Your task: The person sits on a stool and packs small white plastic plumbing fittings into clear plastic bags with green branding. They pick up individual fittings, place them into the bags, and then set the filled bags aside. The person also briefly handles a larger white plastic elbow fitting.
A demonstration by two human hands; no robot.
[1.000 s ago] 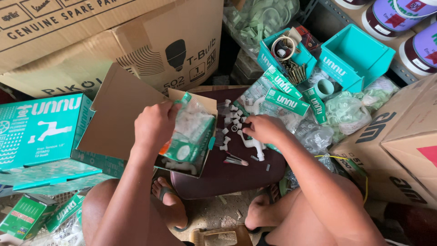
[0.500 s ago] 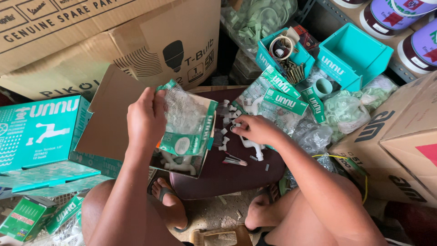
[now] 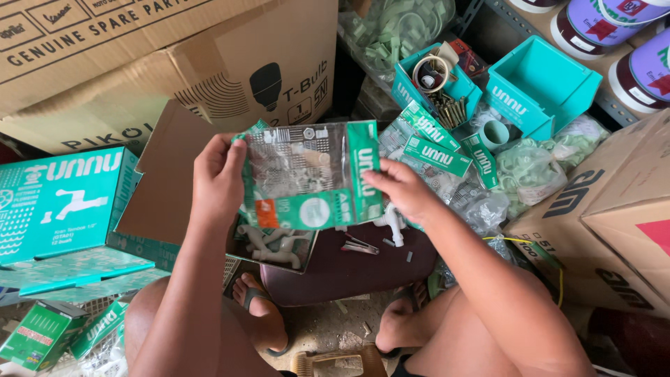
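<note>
The left hand [image 3: 218,183] holds the left edge of a clear bag [image 3: 307,174] with green borders, fingers closed on it. The right hand [image 3: 399,190] pinches the right edge, thumb in front. Together they hold the bag up flat above the near side of a small dark stool [image 3: 349,269]. Little white parts sit inside the bag, so it looks filled.

Under the bag, at the stool's left edge, an open box [image 3: 276,246] holds more white pipe parts. A few loose white parts [image 3: 392,225] and small pins lie on the stool near its right edge, not yet bagged, it seems. Past the stool's far right corner lies a pile of filled bags [image 3: 447,164]. Beyond those stand teal bins [image 3: 541,87], one with screws. Big cardboard boxes [image 3: 160,63] stand behind.
</note>
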